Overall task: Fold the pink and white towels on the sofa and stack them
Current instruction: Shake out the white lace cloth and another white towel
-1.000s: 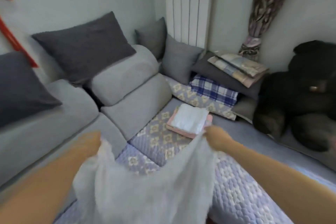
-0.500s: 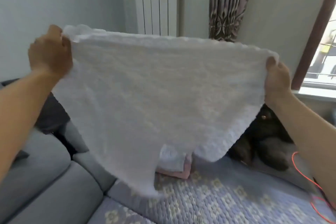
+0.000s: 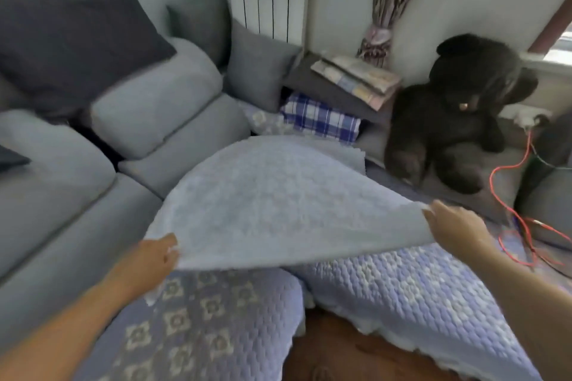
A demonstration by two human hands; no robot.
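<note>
Left hand [image 3: 154,257] and right hand [image 3: 453,223] pinch the white towel's [image 3: 278,195] near corners at frame centre, spreading it; folding likely comes next.

A white towel [image 3: 278,195] billows flat above the sofa [image 3: 148,120], spread over the quilted cover [image 3: 402,294] on the seat. The left hand [image 3: 154,257] pinches its near left corner, and the right hand [image 3: 455,223] pinches its near right corner. The towel's far edge lies toward the sofa's back corner, just short of a blue plaid cushion [image 3: 322,120]. A black plush bear [image 3: 458,108] sits at the sofa's right end, beside an orange cable [image 3: 510,210].
</note>
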